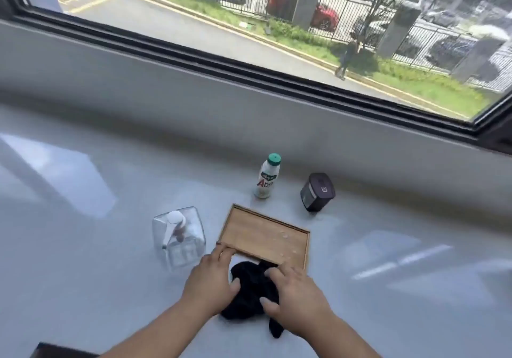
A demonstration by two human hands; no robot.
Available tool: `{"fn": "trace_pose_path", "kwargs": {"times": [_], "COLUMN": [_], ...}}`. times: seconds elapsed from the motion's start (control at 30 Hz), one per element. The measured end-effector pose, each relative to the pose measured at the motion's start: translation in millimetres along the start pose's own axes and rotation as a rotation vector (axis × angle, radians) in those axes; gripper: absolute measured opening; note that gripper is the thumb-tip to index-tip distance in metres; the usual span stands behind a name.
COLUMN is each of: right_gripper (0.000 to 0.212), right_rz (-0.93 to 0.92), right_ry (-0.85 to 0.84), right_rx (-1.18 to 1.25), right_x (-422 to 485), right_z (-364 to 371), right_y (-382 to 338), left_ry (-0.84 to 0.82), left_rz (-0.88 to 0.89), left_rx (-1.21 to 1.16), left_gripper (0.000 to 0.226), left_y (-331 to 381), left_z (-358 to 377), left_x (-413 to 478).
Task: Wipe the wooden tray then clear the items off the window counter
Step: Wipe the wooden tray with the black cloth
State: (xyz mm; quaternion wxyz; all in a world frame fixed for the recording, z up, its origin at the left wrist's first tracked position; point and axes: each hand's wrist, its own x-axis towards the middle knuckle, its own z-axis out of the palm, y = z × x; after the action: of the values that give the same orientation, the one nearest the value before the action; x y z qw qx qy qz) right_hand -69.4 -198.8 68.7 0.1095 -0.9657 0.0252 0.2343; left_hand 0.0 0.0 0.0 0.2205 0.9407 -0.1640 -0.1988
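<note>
We steady the light, stiff wooden tray (263, 235) by its near rim with our left hand (213, 280); our right hand (296, 296) presses fingers spread on the soft, bunched black cloth (249, 291).

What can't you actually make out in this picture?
- Head view: the wooden tray's near edge, hidden by the black cloth and left hand.
- The white bottle's label text, too blurred.
- The right hand's grip on the cloth, seen only from above.
- The dark box's purpose.
</note>
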Motion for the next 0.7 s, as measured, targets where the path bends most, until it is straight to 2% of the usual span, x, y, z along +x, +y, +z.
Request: {"fn": "trace_pose_path", "kwargs": {"times": [0.13,0.3,0.37,0.47,0.5,0.6,0.7], "right_gripper": [0.078,0.09,0.079,0.038,0.031,0.028,0.03], "right_rz": [-0.04,-0.124,-0.155,-0.174,-0.164,-0.125,-0.066], "right_ry": [-0.046,-0.115,-0.134,-0.119,-0.111,-0.025,0.167], "right_rx": [0.02,-0.053,-0.11,-0.106,-0.07,0.128,0.334], "right_x": [21,54,62,68,68,60,52], "right_z": [32,80,92,96,92,72,36], "right_y": [9,27,30,34,36,50,66], "left_ry": [0.015,0.065,0.067,0.098,0.098,0.123,0.197], "left_rz": [-0.013,-0.027,-0.044,-0.059,-0.072,-0.092,-0.08], "left_rx": [0.067,0.159,0.192,0.218,0.223,0.218,0.193], "left_gripper": [0.063,0.069,0.075,0.073,0.071,0.069,0.069], "left_y": [-10,-22,-25,-27,-27,-30,-35], "left_z": [22,54,61,74,76,82,88], "left_x": [20,32,35,48,52,59,60]}}
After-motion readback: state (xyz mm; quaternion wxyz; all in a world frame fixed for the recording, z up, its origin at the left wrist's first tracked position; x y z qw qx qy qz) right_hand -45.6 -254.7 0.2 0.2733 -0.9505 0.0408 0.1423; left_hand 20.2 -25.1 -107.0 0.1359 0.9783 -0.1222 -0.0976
